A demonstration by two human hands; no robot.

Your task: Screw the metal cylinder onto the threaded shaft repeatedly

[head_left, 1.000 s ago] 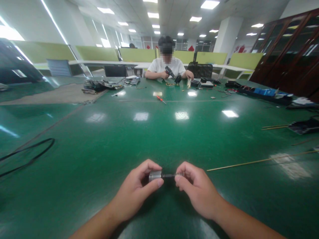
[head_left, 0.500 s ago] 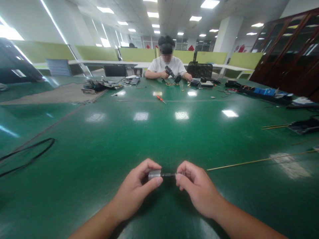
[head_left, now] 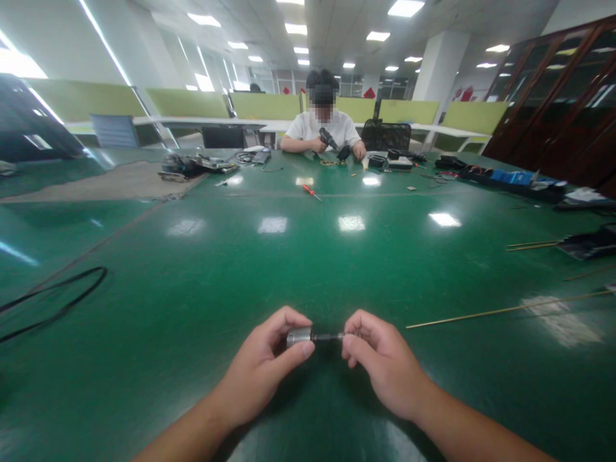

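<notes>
Between the thumb and fingers of my left hand [head_left: 262, 362] is a short silver metal cylinder [head_left: 299, 336], lying sideways, with a small dark hole near its left end. A thin dark shaft [head_left: 327, 337] runs from it to the right. My right hand [head_left: 382, 359] is closed in a pinch at the shaft's far end, and the fingers cover that tip. What exactly the part is, I cannot make out. Both hands are low over the green tabletop [head_left: 308, 269].
A thin brass rod [head_left: 462, 317] lies to the right. A black cable loop [head_left: 72, 289] is at the left. Farther off is a red screwdriver [head_left: 310, 190]. Across the table a person in a white shirt [head_left: 344, 125] holds a power drill [head_left: 327, 138], with electronics [head_left: 192, 163] to one side.
My right hand has shifted slightly to the right, while my left hand and the cylinder stay put. The other person's free hand has moved a little to the left.
</notes>
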